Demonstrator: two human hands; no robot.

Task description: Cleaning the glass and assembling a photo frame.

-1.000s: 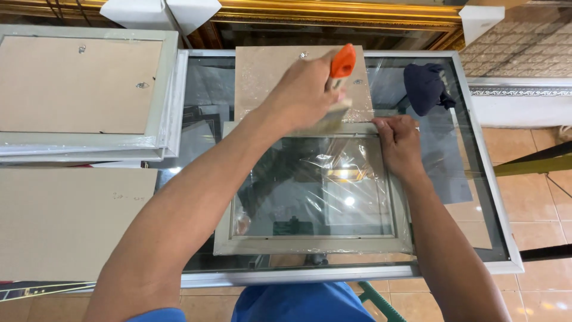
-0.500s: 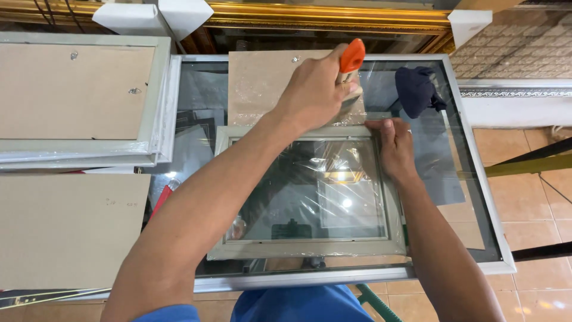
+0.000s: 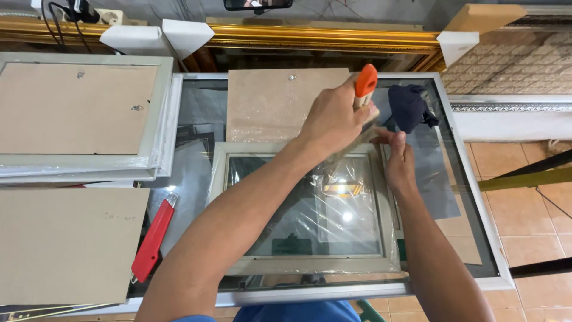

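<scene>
My left hand (image 3: 333,119) has a closed grip on the orange-handled tool (image 3: 364,83) at the grey frame's (image 3: 310,265) one-o'clock corner, mid-counter; my right hand (image 3: 398,164) lies flat on that corner. I'd press firmly and keep strokes short over the plastic wrap (image 3: 333,203).

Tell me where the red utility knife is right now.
In the head view, the red utility knife lies on the glass table, left of the pale grey picture frame and beside the brown backing board.
</scene>
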